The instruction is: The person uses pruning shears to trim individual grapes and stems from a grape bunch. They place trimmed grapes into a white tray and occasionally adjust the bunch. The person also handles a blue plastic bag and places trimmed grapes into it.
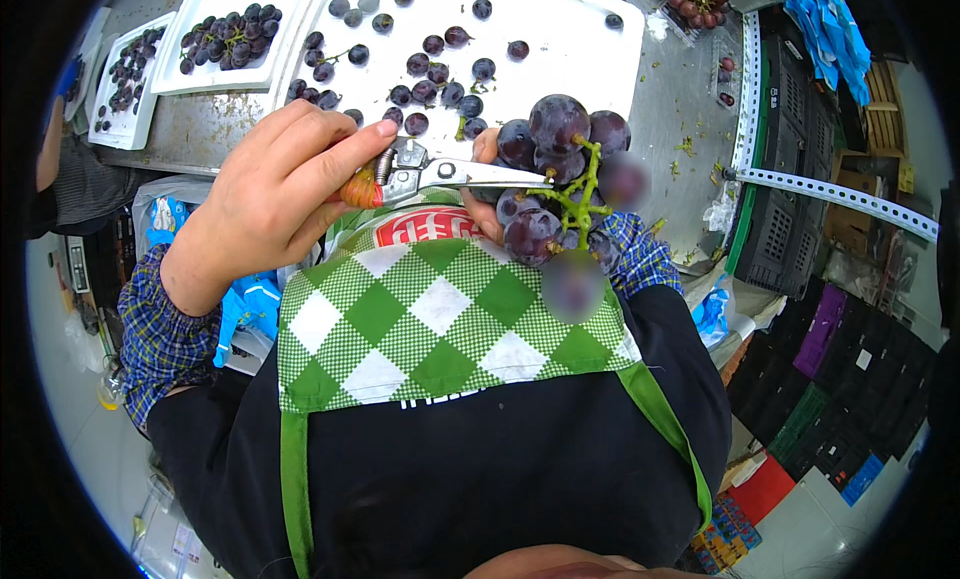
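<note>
My left hand (277,174), at the left of centre, is closed around pruning snips (442,172) with a spring and orange-wrapped handles. Their metal blades point right, and the tips reach in among the stems of a bunch of dark purple grapes (559,125). That bunch rests in my right hand (486,208), whose fingers show at its left side while the grapes hide the rest. Green branching stems face up towards me. Beyond both hands, many loose grapes (424,91) and bits of stem lie on a white foam tray (570,69).
Two more white foam trays (169,80) (97,129) with dark grapes stand at the left on the metal table (210,125). Reddish grapes (697,5) sit at the upper right. A perforated metal rail (840,196) and black crates (780,219) flank the right side. Another person's arm (51,144) shows far left.
</note>
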Tool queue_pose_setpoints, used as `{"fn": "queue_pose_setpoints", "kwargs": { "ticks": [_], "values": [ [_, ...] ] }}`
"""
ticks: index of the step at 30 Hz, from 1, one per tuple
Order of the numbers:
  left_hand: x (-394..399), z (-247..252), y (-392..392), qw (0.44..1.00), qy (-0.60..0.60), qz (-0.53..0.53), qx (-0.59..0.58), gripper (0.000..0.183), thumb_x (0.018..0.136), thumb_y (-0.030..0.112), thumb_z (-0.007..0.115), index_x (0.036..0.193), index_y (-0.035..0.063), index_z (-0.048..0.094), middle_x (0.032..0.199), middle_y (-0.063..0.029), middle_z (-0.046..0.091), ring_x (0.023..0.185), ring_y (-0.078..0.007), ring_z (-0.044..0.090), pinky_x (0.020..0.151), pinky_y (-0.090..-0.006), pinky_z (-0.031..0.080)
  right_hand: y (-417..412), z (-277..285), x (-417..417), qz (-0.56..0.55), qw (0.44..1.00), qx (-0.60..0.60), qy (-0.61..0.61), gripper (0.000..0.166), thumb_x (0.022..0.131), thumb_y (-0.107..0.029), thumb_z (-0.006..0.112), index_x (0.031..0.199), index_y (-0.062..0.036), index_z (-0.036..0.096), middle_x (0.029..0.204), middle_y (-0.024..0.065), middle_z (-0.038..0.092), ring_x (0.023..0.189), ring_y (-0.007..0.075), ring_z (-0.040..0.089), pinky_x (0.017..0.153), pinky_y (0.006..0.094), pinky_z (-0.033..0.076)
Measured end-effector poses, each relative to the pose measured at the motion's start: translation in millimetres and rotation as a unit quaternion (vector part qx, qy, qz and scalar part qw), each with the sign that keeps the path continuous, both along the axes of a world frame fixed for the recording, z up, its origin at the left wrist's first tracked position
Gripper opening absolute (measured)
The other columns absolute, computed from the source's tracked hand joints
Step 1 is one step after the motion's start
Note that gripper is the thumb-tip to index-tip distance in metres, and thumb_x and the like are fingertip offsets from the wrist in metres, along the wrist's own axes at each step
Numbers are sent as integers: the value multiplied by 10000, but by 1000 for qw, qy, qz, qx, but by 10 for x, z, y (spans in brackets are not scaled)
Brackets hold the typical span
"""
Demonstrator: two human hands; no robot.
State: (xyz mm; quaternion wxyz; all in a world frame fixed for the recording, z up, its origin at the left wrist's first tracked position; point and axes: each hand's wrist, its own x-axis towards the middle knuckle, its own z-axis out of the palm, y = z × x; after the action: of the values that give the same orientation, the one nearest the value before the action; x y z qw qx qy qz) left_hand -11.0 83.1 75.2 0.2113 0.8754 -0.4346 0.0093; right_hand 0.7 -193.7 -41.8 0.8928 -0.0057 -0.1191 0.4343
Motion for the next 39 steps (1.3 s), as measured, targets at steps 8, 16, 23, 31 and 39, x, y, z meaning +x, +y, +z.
{"fn": "queue_pose_setpoints", "kwargs": {
  "ticks": [8, 16, 23, 31, 39],
  "values": [
    [-11, -123, 36, 997, 61, 15, -33, 577, 675, 64, 646, 1232, -30, 527, 949, -176, 586, 810, -338, 577, 739, -397, 473, -11, -234, 13, 45, 995, -54, 66, 489, 925, -351, 534, 1367, -187, 404, 1030, 294, 533, 739, 361, 624, 562, 402, 525],
    [-42, -339, 170, 979, 99, 153, -92, 441, 861, 100, 536, 1287, -10, 499, 1090, -197, 603, 971, -290, 601, 877, -343, 452, -84, -530, 248, 22, 999, -33, 35, 633, 900, -409, 575, 1443, -226, 306, 1148, 265, 472, 868, 393, 598, 661, 476, 502],
    [-16, -646, 144, 936, 195, 248, -153, 422, 921, 145, 522, 1313, -5, 479, 1068, -136, 624, 964, -203, 589, 862, -315, 449, -180, -658, 543, -81, 997, -11, -7, 822, 783, -622, 549, 1374, -71, 396, 1224, 216, 505, 1002, 408, 545, 754, 515, 495],
    [-61, -1272, 109, 930, 223, 288, -42, 429, 879, 198, 608, 1247, -3, 516, 1064, -212, 600, 993, -369, 579, 873, -401, 456, -36, 142, 672, -347, 896, -274, -52, 571, 973, -483, 307, 1157, 20, 507, 934, 178, 629, 685, 223, 656, 547, 324, 577],
    [-43, -1421, -14, 952, 123, 276, 42, 496, 827, 161, 646, 1280, 20, 498, 1068, -180, 577, 991, -358, 537, 872, -414, 434, -113, 62, 891, -270, 950, -157, -6, 707, 790, -540, 537, 1334, -102, 425, 1286, 118, 475, 1168, 271, 459, 895, 443, 396]
  ]
}}
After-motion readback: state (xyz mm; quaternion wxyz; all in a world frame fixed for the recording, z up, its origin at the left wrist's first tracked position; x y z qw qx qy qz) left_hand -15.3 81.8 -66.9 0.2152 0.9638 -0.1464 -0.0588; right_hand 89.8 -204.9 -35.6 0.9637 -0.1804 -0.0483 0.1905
